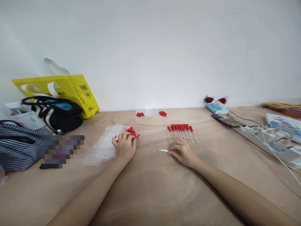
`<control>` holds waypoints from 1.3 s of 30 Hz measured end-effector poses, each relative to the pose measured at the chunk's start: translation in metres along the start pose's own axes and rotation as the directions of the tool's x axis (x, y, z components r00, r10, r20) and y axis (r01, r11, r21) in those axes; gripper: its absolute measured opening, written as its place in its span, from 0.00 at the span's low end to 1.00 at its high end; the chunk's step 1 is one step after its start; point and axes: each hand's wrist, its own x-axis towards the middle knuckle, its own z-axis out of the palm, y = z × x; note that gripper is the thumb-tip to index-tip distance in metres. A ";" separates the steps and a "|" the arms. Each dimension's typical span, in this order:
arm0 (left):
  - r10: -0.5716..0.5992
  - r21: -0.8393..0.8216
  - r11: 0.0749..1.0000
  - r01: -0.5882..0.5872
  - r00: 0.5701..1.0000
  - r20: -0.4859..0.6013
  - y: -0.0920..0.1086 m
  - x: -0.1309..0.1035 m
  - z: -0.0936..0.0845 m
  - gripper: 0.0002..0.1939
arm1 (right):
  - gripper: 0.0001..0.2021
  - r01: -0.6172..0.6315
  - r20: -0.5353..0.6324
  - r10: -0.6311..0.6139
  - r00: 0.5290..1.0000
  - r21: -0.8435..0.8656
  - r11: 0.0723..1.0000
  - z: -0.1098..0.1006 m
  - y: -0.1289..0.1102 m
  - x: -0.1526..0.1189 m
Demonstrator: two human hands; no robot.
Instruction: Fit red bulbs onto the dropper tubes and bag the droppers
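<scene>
My left hand (124, 144) is on a pile of red rubber bulbs (131, 130), its fingertips curled among them; one bulb pokes out by the fingers. My right hand (182, 152) pinches a clear thin tube (163, 150) that points left, just above the table. Between the hands lies a row of clear tubes (152, 137) side by side. Beyond my right hand, several tubes with red bulbs on their ends (181, 127) lie in a row. Clear plastic bags with red edges (103, 144) lie beside my left hand.
Two small groups of red bulbs (140, 114) (162, 113) lie on clear bags near the wall. At left stand a yellow bag (88, 100), a black bag (68, 119), a bottle (30, 119) and a striped pouch (23, 147). A power strip (265, 146) with cables is at right.
</scene>
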 end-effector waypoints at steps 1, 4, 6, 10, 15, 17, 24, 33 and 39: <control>-0.004 -0.021 1.000 0.004 1.000 -0.006 0.000 -0.001 -0.003 0.06 | 0.10 0.012 0.006 -0.012 1.000 0.008 1.000 -0.001 0.002 -0.003; 0.069 -0.169 0.984 -0.062 0.997 0.040 0.000 -0.005 -0.013 0.06 | 0.10 0.017 0.010 -0.018 1.000 0.039 0.999 -0.002 0.006 -0.006; 0.195 -0.296 0.943 -0.155 0.975 0.111 0.002 -0.009 -0.019 0.06 | 0.10 0.016 0.013 -0.017 1.000 0.053 0.998 -0.002 0.008 -0.006; 0.367 -0.429 0.871 -0.240 0.898 0.243 0.011 -0.015 -0.026 0.05 | 0.10 0.015 0.020 -0.017 1.000 0.075 0.997 -0.002 0.006 -0.006; 0.359 -0.476 0.857 -0.195 0.890 0.282 0.017 -0.017 -0.028 0.10 | 0.11 0.051 0.035 -0.052 0.998 0.034 0.998 -0.001 0.001 -0.006; 0.370 -0.489 0.849 -0.200 0.886 0.278 0.018 -0.019 -0.025 0.14 | 0.10 0.064 0.035 -0.065 0.997 0.038 0.997 0.000 -0.001 -0.005; 0.406 -0.534 0.814 -0.230 0.882 0.239 0.028 -0.025 -0.011 0.08 | 0.08 0.075 -0.016 -0.074 0.997 0.073 0.995 0.002 -0.008 -0.005; 0.312 -0.594 0.801 -0.070 0.896 0.315 0.043 -0.024 -0.017 0.06 | 0.07 -0.047 -0.067 0.053 0.996 0.088 0.995 0.003 -0.035 -0.004; 0.260 -0.624 0.781 0.019 0.899 0.353 0.045 -0.025 -0.018 0.08 | 0.08 -0.041 -0.054 0.047 0.997 0.107 0.993 0.005 -0.047 -0.003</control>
